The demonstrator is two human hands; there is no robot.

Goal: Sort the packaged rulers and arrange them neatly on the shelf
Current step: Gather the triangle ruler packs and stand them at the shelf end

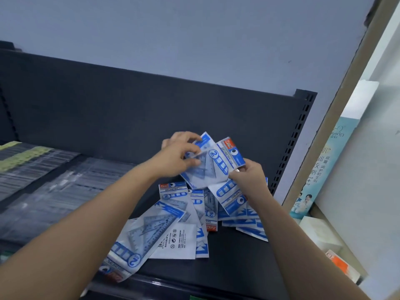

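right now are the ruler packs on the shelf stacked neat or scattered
Scattered. The ruler packs lie overlapping at different angles on the shelf, one showing its white back, while both hands hold a few above them.

— Where can you get a hand down on the shelf (227, 276)?

— Your front right strip of dark board is bare, near the edge. The loose pile of ruler packs (173, 226) covers the middle.

— And leftward?

— Rows of clear-wrapped packs (43, 187) fill that side, so you have no flat gap there.

— Behind?

— The dark back panel (129, 109) closes it off; the slotted upright (296, 137) blocks your right.
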